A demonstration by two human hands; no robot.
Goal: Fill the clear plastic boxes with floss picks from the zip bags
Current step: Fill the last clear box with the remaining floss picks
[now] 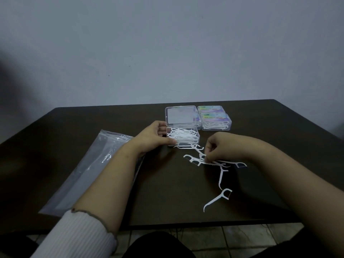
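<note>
An open clear plastic box (193, 141) holds a heap of white floss picks, its lid (181, 116) standing up behind it. My left hand (151, 137) grips the box's left side. My right hand (221, 146) pinches a floss pick out of the loose floss picks (220, 163) scattered on the dark table (167, 192) in front of the box. One more floss pick (217, 199) lies alone nearer to me. A clear zip bag (87, 172) lies flat at the left, partly under my left forearm.
Two shut, labelled plastic boxes (216, 121) with floss picks inside stand at the back right, next to the open lid. The table's front edge runs just before my lap, with tiled floor below. A plain wall stands behind the table.
</note>
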